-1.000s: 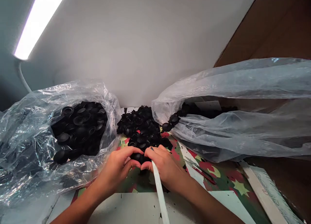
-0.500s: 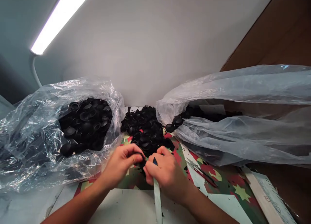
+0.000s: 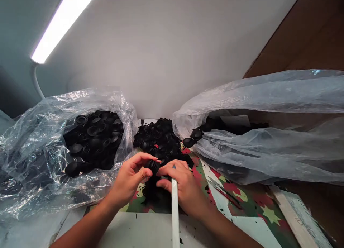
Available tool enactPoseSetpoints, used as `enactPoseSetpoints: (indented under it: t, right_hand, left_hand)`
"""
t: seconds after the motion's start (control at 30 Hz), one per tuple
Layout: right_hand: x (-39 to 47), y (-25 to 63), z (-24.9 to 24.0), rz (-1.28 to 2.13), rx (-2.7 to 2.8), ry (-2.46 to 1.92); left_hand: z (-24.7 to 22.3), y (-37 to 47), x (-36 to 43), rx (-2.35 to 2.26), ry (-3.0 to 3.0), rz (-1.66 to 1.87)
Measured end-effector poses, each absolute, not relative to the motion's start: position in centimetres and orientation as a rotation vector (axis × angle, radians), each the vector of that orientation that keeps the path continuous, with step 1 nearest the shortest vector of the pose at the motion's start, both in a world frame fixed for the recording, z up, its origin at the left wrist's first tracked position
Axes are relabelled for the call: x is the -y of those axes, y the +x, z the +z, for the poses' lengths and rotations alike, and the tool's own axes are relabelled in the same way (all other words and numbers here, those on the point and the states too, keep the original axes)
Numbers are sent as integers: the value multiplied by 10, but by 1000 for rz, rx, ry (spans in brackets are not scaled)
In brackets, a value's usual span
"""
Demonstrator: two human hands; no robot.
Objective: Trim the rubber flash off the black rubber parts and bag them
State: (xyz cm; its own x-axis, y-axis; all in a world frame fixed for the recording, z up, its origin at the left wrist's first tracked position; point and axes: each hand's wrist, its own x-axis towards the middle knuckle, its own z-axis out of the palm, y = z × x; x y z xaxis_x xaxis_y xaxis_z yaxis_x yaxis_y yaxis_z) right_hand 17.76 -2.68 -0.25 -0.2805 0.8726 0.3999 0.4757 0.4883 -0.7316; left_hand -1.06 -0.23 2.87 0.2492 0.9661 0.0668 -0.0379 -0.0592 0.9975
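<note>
Your left hand (image 3: 127, 179) pinches a round ribbed black piece (image 3: 153, 166) between finger and thumb, near the front of the black heap (image 3: 158, 135), while your right hand (image 3: 185, 183), curled around a long white stick (image 3: 175, 212), sits beside that piece.

The ribbed black piece (image 3: 153, 166) looks like matt rubber or plastic, too small to settle which. Glossy, crinkled clear plastic makes the bag on the left (image 3: 29, 147); the bag on the right (image 3: 268, 94) is cloudier film. The white strip (image 3: 175, 212) looks smooth, the wall (image 3: 174, 43) matt.
</note>
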Motion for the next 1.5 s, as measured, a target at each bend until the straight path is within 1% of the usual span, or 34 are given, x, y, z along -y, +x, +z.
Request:
enactPoseSetpoints:
  t: [0.13,0.27,0.47,0.67,0.77,0.83,0.93,1.07,1.13,1.2,1.3,1.37,1.5]
  right_hand:
    - [30,181,10,1055,1598,-1106]
    - [28,180,8,1255,1417,-1119]
    - [28,178,3,1339,1236,-1088]
    - [29,177,7,1348,1201,-1057]
    - [28,178,3,1339,1253,-1048]
    - [27,179,-1,1320,1303,-1077]
    - [27,181,-6,1268,1313,-1134]
    - [28,184,-9,1255,1266,-1132]
    - [27,186,-9,1243,1259,-1104]
    - [27,188,-7,1223,1262,-1078]
    - [25,191,-7,1195,1259,-1063]
    - [22,193,-8,1188,1251,-1056]
    - [17,198,-10,1206,1273,-1060]
  left_hand:
    - [25,-6,4,-970,1384,1006]
    - [20,-3,4,-926,1390,969]
    - [13,0,5,-879,1255,1036]
    - [7,0,4,-887,1135,1015]
    - [10,1,7,-926,1232,1009]
    - [18,-1,9,-974,1399,1007]
    - [40,-14,4,-1160,1784,993]
    - [81,-51,-32,-1655,2296,928]
    - [99,-71,-62,-1983,2366,786]
    - [112,-87,-92,-2298,2335,510]
    - [125,-97,-125,-2385,2268,344]
    - [131,-95,-133,-2406,2249,286]
    - [132,-67,-110,-2374,2346,261]
